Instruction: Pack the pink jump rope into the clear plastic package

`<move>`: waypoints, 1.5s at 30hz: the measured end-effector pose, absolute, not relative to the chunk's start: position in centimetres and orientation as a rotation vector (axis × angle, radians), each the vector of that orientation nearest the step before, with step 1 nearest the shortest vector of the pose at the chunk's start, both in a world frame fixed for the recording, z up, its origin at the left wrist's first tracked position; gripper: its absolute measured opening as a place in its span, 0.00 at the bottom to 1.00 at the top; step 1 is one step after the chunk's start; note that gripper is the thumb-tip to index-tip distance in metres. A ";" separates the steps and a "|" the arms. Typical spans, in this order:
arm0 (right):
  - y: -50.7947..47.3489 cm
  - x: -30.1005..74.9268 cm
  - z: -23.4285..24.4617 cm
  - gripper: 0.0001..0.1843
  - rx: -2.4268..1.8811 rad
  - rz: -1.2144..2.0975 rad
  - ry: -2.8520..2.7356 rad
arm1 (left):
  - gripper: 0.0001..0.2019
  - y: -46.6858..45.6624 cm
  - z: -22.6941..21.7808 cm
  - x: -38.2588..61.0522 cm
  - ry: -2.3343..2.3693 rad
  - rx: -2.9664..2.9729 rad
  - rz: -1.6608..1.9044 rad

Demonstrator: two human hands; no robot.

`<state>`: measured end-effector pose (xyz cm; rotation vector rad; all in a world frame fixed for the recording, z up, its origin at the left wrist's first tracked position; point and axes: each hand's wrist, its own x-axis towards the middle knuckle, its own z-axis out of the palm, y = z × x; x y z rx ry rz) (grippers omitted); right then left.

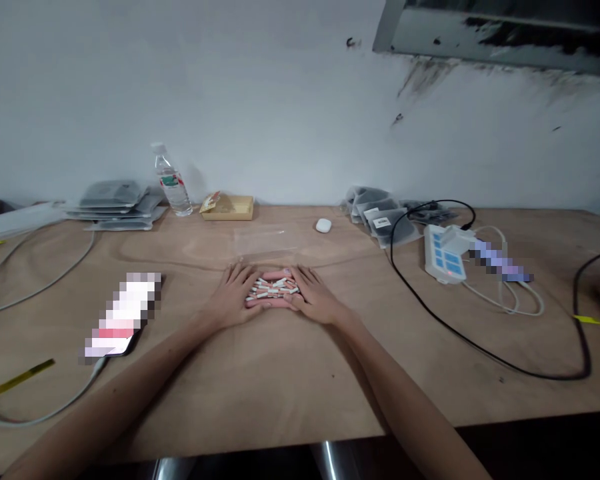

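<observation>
Your left hand (233, 300) and right hand (316, 297), both flat and unclenched, cup the pile of small white pieces (273, 291) mid-table (nothing gripped), so gathering looks done, with the clear bag (265, 239) beyond untouched.

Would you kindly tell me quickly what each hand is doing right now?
Left hand: open, cupped against the heap of small white and pink pieces on the wooden table.
Right hand: open, cupped against the heap's other side.
</observation>
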<state>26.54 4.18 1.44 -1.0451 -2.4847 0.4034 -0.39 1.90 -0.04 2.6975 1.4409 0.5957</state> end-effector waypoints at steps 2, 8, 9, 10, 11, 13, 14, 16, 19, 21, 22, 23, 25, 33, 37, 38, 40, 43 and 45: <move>4.1 26.2 1.3 0.32 -1.055 0.384 -2.493 | 0.35 1.9 0.0 -0.4 1.464 2.693 0.579; 4.6 26.8 1.0 0.34 -1.000 0.431 -2.491 | 0.34 1.6 0.2 -0.4 1.482 2.711 0.554; 4.7 26.9 0.9 0.35 -0.993 0.437 -2.499 | 0.34 1.5 0.2 -0.3 1.487 2.716 0.544; 4.8 27.0 0.8 0.37 -0.991 0.441 -2.510 | 0.34 1.3 0.3 -0.2 1.490 2.724 0.532; 4.8 27.0 0.7 0.38 -0.993 0.442 -2.521 | 0.35 1.1 0.4 0.0 1.488 2.735 0.520; 4.9 27.0 0.6 0.40 -1.000 0.438 -2.534 | 0.36 0.8 0.7 0.5 1.480 2.747 0.509; 4.9 27.0 0.7 0.41 -0.994 0.438 -2.534 | 0.36 0.7 0.8 0.8 1.477 2.748 0.511; 4.9 27.2 1.0 0.40 -0.947 0.460 -2.528 | 0.34 0.6 1.0 1.2 1.474 2.741 0.522; 5.1 28.1 1.7 0.40 -0.883 0.519 -2.527 | 0.33 0.6 1.1 1.3 1.462 2.727 0.519; 5.4 28.8 2.0 0.43 -0.924 0.519 -2.529 | 0.34 0.7 1.0 1.0 1.420 2.711 0.515; 5.5 29.2 2.0 0.44 -0.945 0.518 -2.528 | 0.34 0.8 1.0 0.8 1.386 2.698 0.520; 5.6 29.4 2.1 0.45 -0.956 0.522 -2.523 | 0.34 0.9 1.0 0.6 1.350 2.683 0.532; 5.7 29.7 2.1 0.44 -0.931 0.559 -2.497 | 0.34 1.0 1.0 0.3 1.283 2.654 0.559; 5.6 29.5 2.2 0.44 -0.913 0.601 -2.433 | 0.35 1.3 0.8 0.1 1.231 2.662 0.544; 5.8 29.5 1.6 0.45 -0.953 0.564 -2.469 | 0.35 1.1 1.0 0.1 1.287 2.697 0.510; 5.9 29.6 1.4 0.46 -0.955 0.563 -2.471 | 0.35 1.1 1.1 0.2 1.311 2.708 0.482; 6.0 29.6 1.2 0.46 -0.951 0.561 -2.474 | 0.36 1.2 1.6 0.5 1.388 2.723 0.414; 6.1 29.6 0.9 0.46 -0.942 0.553 -2.477 | 0.39 1.4 2.0 1.5 1.501 2.721 0.343; 6.2 29.7 0.7 0.47 -0.969 0.555 -2.486 | 0.40 1.6 2.1 2.3 1.509 2.715 0.344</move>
